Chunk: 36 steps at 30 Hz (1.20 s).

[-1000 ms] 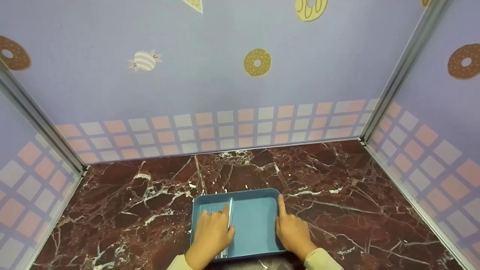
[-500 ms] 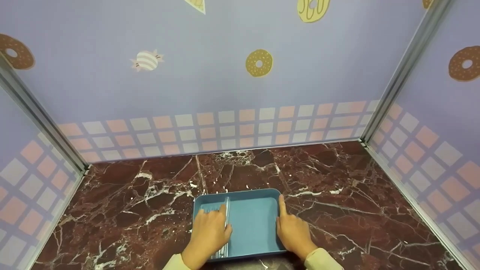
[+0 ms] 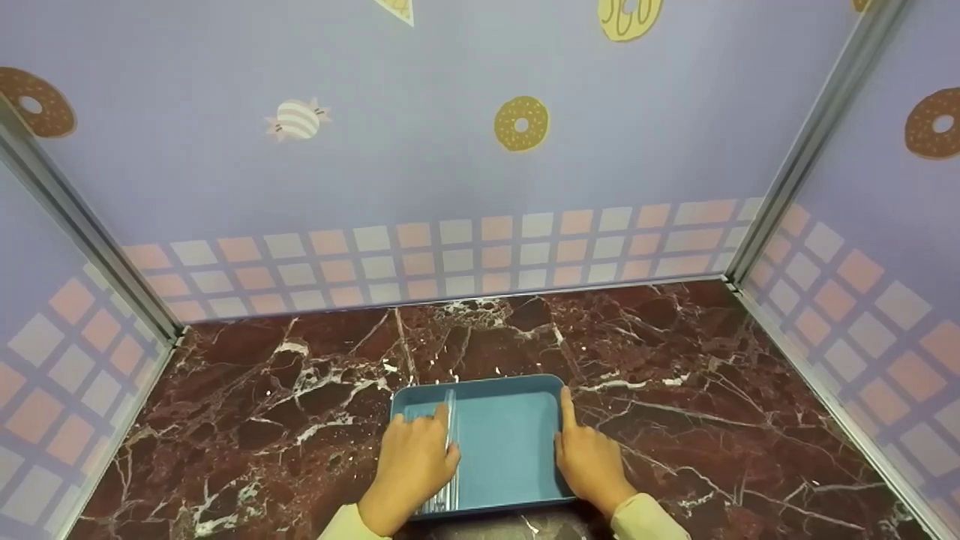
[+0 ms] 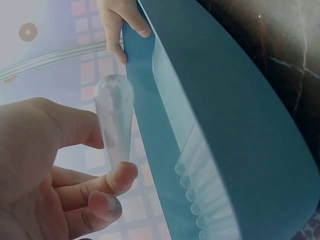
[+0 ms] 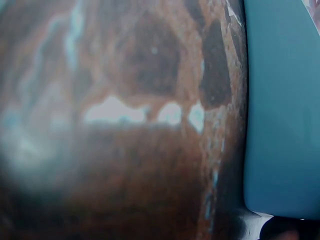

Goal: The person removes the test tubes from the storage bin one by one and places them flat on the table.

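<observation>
A shallow blue rectangular tray [image 3: 506, 442] sits near the front of the dark red marble table. My left hand [image 3: 412, 457] is over the tray's left part. In the left wrist view its thumb and fingers pinch a clear test tube [image 4: 114, 107] with a rounded end. Several more clear tubes [image 4: 202, 192] lie side by side in the tray, their rounded ends in a row; my left hand partly hides them in the head view. My right hand [image 3: 592, 461] holds the tray's right wall, index finger along the rim and thumb on the inner side.
Marble tabletop [image 3: 712, 420] surrounds the tray. A lilac wall [image 3: 420, 150] with printed sweets and checked squares stands behind, joined to side panels by metal corner posts [image 3: 817, 135]. The right wrist view shows mostly blurred marble and the tray's outer wall.
My left hand has shifted slightly left across the tray with the test tube. My right hand stays at the tray's right wall. The head view has drifted slightly.
</observation>
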Each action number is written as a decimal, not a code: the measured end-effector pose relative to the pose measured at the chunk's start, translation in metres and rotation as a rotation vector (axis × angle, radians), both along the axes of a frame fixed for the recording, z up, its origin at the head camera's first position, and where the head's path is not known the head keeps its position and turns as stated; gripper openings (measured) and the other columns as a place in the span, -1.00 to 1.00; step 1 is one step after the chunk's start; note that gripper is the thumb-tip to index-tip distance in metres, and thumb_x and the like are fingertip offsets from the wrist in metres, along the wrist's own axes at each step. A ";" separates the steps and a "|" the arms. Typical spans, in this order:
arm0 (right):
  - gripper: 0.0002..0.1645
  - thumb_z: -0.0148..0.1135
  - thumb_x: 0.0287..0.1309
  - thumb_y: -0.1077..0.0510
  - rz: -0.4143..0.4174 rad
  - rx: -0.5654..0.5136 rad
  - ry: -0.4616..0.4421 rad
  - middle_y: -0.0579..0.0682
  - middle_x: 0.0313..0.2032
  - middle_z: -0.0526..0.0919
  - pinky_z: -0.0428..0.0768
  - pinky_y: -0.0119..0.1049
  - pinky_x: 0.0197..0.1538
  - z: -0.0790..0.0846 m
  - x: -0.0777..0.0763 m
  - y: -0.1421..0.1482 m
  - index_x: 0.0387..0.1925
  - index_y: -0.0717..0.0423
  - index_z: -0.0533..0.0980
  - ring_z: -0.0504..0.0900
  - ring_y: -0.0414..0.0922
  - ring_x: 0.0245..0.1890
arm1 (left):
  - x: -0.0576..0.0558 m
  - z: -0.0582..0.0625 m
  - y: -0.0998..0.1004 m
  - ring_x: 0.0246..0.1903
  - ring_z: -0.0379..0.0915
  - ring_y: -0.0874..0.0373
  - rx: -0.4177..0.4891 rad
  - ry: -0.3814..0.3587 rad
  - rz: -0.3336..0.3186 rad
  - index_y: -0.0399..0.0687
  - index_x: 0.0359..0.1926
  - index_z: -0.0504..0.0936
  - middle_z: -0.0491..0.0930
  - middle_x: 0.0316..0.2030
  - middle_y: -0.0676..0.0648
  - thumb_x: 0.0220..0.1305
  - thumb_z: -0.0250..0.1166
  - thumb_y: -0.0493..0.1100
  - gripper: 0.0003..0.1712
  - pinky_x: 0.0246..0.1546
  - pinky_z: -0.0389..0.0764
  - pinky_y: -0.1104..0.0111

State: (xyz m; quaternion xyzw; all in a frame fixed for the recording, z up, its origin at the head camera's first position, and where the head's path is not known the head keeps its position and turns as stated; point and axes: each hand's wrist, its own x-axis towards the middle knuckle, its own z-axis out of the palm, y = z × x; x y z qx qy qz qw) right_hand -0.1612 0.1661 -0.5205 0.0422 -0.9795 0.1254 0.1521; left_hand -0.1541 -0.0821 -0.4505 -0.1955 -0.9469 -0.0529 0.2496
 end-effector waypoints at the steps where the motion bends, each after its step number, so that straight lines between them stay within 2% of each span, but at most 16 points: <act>1: -0.22 0.21 0.17 0.09 0.000 -0.001 -0.001 0.10 -0.68 0.58 0.31 -0.08 -0.69 0.000 0.000 0.000 0.39 0.17 0.21 0.51 0.04 -0.73 | 0.000 0.000 0.000 -0.74 0.39 0.04 0.001 0.001 0.000 -0.18 -0.31 0.58 0.49 -0.78 0.00 -0.20 0.40 -0.11 -0.64 -0.59 0.19 0.29; 4: -0.21 0.21 0.18 0.08 -0.002 -0.010 -0.008 0.10 -0.67 0.58 0.31 -0.09 -0.69 0.001 0.000 0.001 0.40 0.16 0.20 0.51 0.04 -0.72 | 0.000 0.001 -0.002 -0.74 0.38 0.05 0.001 -0.001 0.001 -0.20 -0.27 0.60 0.49 -0.77 0.00 -0.19 0.41 -0.11 -0.61 -0.59 0.17 0.31; 8: -0.16 0.20 0.19 0.04 -0.010 -0.020 -0.067 0.09 -0.67 0.58 0.32 -0.11 -0.68 0.002 0.000 0.002 0.44 0.14 0.14 0.51 0.01 -0.73 | 0.001 0.002 -0.003 -0.77 0.35 0.07 -0.004 -0.009 -0.005 -0.22 -0.25 0.59 0.49 -0.78 0.00 -0.17 0.40 -0.11 -0.59 -0.61 0.11 0.32; 13: -0.10 0.25 0.14 -0.01 -0.024 -0.021 -0.109 0.11 -0.61 0.63 0.38 -0.08 -0.64 0.003 0.000 0.003 0.45 0.13 0.13 0.54 0.01 -0.69 | 0.002 0.004 -0.004 -0.78 0.32 0.07 0.000 -0.023 0.004 -0.17 -0.32 0.56 0.47 -0.79 0.00 -0.16 0.39 -0.12 -0.66 -0.61 0.11 0.32; 19: -0.03 0.26 0.13 -0.03 -0.026 -0.018 -0.138 0.09 -0.64 0.60 0.35 -0.11 -0.66 0.004 -0.002 0.002 0.47 0.14 0.06 0.46 -0.04 -0.74 | 0.001 0.005 -0.008 -0.76 0.32 0.03 0.003 -0.019 0.018 -0.16 -0.35 0.54 0.50 -0.77 -0.04 -0.16 0.39 -0.12 -0.68 -0.60 0.14 0.30; 27: 0.00 0.27 0.13 -0.05 -0.027 -0.015 -0.159 0.03 -0.69 0.54 0.33 -0.14 -0.66 0.004 -0.004 0.001 0.48 0.14 0.03 0.43 -0.07 -0.74 | 0.003 0.008 -0.011 -0.77 0.33 0.05 -0.009 -0.040 0.029 -0.22 -0.25 0.57 0.53 -0.75 -0.05 -0.13 0.39 -0.09 -0.60 -0.59 0.11 0.31; 33: -0.06 0.23 0.17 -0.02 -0.025 -0.023 -0.149 0.12 -0.58 0.64 0.40 -0.06 -0.62 0.003 -0.003 0.000 0.47 0.13 0.06 0.55 0.02 -0.66 | 0.004 0.008 -0.015 -0.80 0.23 0.12 -0.013 -0.044 0.035 -0.24 -0.22 0.59 0.50 -0.78 -0.02 -0.14 0.38 -0.11 -0.58 -0.59 0.03 0.34; 36: -0.12 0.20 0.20 0.01 -0.017 -0.028 -0.133 0.12 -0.59 0.64 0.40 -0.07 -0.63 0.002 -0.001 -0.001 0.46 0.13 0.08 0.56 0.03 -0.66 | 0.005 0.008 -0.017 -0.82 0.16 0.17 -0.017 -0.051 0.034 -0.27 -0.16 0.61 0.50 -0.78 -0.01 -0.13 0.39 -0.11 -0.54 -0.60 -0.01 0.36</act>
